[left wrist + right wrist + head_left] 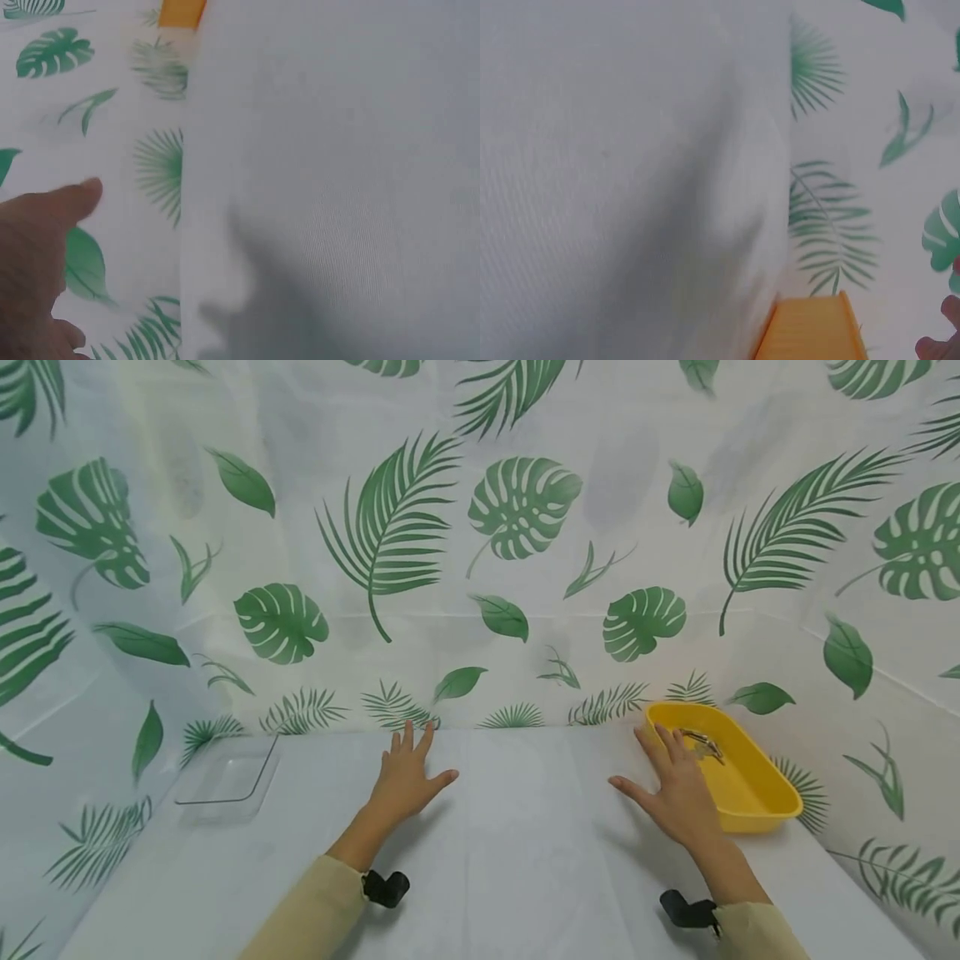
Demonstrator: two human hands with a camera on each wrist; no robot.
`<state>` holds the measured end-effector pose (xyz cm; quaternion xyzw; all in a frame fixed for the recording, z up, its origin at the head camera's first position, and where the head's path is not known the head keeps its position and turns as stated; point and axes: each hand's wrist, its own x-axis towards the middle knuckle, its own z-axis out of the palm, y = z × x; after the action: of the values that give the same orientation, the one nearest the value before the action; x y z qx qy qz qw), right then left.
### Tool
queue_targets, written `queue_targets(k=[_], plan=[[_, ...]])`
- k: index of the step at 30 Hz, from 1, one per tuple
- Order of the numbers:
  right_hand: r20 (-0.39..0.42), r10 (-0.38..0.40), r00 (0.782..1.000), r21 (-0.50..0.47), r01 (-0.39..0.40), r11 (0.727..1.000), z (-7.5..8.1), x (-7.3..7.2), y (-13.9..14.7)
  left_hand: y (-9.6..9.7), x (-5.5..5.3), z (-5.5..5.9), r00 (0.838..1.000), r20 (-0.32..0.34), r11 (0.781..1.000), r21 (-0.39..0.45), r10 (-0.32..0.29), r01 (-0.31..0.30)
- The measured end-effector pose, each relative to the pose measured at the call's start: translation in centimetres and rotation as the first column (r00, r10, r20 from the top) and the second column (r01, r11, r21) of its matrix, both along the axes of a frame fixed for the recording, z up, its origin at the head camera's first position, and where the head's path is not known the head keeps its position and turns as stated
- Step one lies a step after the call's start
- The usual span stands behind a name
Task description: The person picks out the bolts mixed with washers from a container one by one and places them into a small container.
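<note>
Left hand (405, 781): released, grasping nothing; palm down over the white tabletop (517, 843), with fingers spread and thumb stretched inward toward the right hand (678, 793).
Right hand: likewise released and gripping nothing; fingers spread, thumb pointing inward, overlapping the near left side of the yellow tray in the head view; cannot tell from there whether touching the rim.
Yellow tray (753, 781): on the tabletop at the right, close to the back edge, set lengthwise at a slant; deep-walled, with rounded corners.
Silvery metal pieces (705, 747): inside the yellow tray, toward the far end, partly hidden behind the right hand; too small to identify.
Clear container (213, 801): at the far left of the tabletop, square-cornered and see-through, well apart from the left hand.
Wrists: fitted with black cameras (386, 889), just beyond beige sleeves (311, 914).
Backdrop (525, 660): white, printed with green leaves, behind and beside the tabletop.
</note>
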<state>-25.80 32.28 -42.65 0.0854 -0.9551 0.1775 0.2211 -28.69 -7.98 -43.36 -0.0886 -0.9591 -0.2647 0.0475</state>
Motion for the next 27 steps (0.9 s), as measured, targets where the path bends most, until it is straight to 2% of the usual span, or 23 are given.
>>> queue_targets(k=[2, 5, 8, 10, 13, 17, 23, 27], plan=[[-0.015, -0.027, 1.000, -0.075, 0.026, 0.997, -0.2, 0.3, 0.7, 0.9, 0.0, -0.1, 1.000, 0.002, 0.999, 0.035, -0.015, 0.015], [-0.105, -0.054, 0.993, -0.166, 0.036, 0.985, -0.8, 0.6, 1.7, 2.4, 0.1, -0.1, 1.000, 0.017, 0.995, 0.102, -0.025, 0.023], [-0.199, -0.063, 0.978, -0.215, 0.019, 0.976, -1.3, 0.7, 2.6, 4.0, 0.2, 0.1, 0.999, 0.028, 0.985, 0.170, -0.034, 0.029], [-0.232, -0.070, 0.970, -0.226, 0.016, 0.974, -1.4, 0.7, 3.3, 5.2, 0.3, 0.2, 0.998, 0.027, 0.978, 0.204, -0.053, 0.047], [-0.231, -0.106, 0.967, -0.241, 0.048, 0.969, -1.3, 1.1, 4.4, 7.1, 0.7, 0.2, 0.996, 0.036, 0.970, 0.232, -0.085, 0.074], [-0.192, -0.186, 0.964, -0.260, 0.132, 0.957, -1.1, 1.5, 6.0, 9.5, 1.1, 0.3, 0.991, 0.043, 0.953, 0.283, -0.126, 0.109], [-0.248, -0.267, 0.931, -0.360, 0.168, 0.918, -1.4, 1.1, 7.7, 13.5, 1.4, 0.3, 0.986, -0.022, 0.915, 0.371, -0.165, 0.162], [-0.223, -0.312, 0.924, -0.392, 0.208, 0.896, -1.7, 0.8, 8.2, 16.3, 1.6, 0.0, 0.978, -0.022, 0.894, 0.401, -0.207, 0.199]])
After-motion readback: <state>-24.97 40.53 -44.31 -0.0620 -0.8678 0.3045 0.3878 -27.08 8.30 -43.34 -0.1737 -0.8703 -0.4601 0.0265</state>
